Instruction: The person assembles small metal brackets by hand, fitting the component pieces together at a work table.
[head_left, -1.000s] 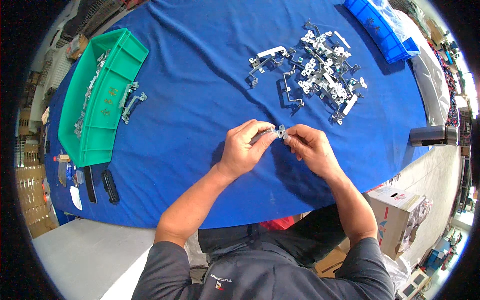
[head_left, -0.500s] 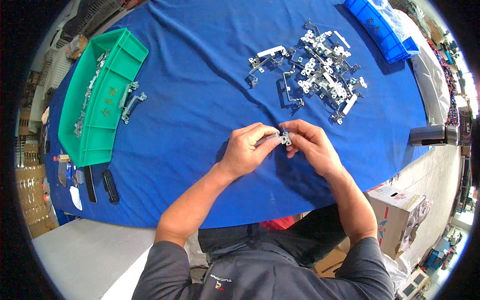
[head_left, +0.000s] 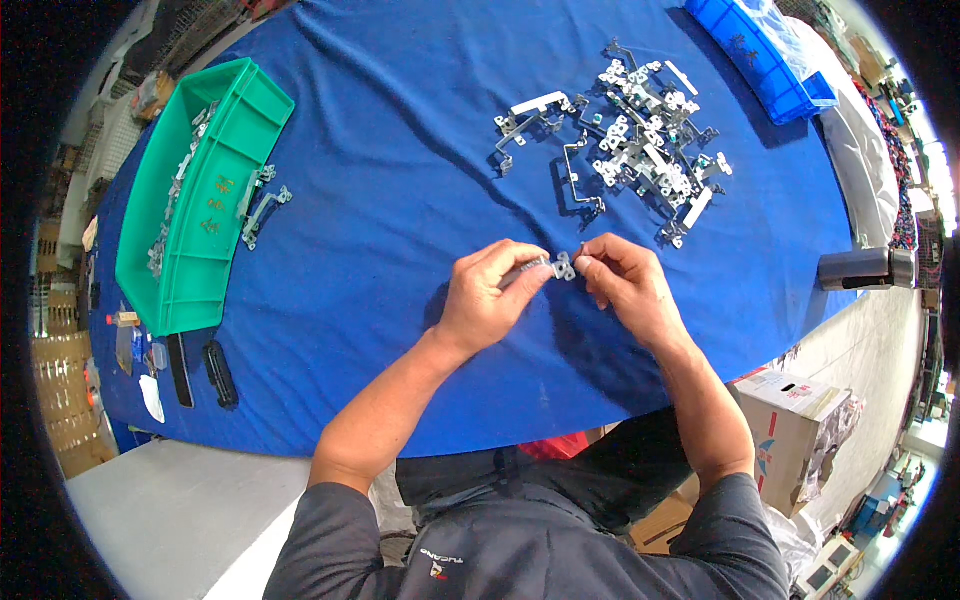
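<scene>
So the left hand has a small metal bracket pinched between thumb and fingers, just above the near-middle of the blue-covered bench. Gripping it by the left end makes sense to me — the holed end pokes out free toward the right hand. That hand has thumb and finger bunched right at that end, but can't tell if they're gripping the bracket, something tiny, or nothing. Loose bracket pile sits far right, probably for easy reach — green bin is off left with more metal parts inside.
</scene>
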